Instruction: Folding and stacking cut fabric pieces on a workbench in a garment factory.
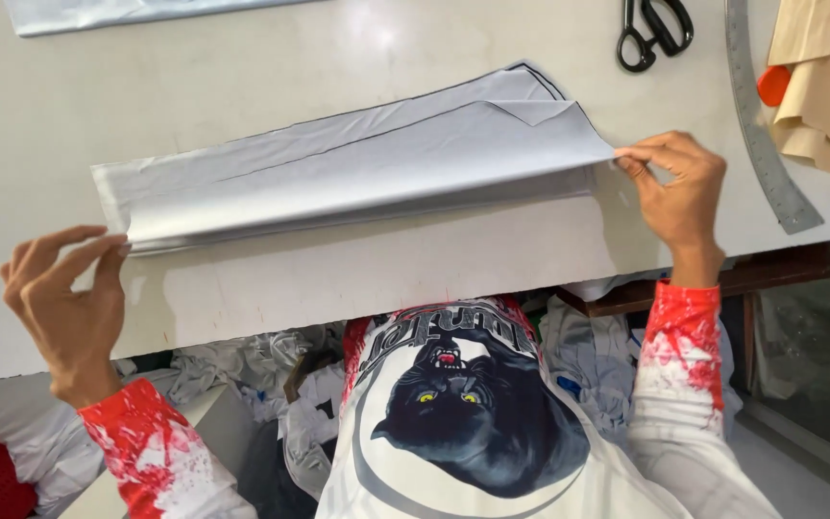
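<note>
Head view: left hand (64, 308) and right hand (679, 187) pinch opposite ends of folded grey fabric (357, 163); fingertips clamped on its edges. Judged mid-alignment; next needs even tension.

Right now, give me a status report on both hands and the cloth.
Left hand pinching the grey fabric at its left end. Right hand pinching the right corner. Fabric folded, flat on white table. Scissors and ruler lie apart.
</note>
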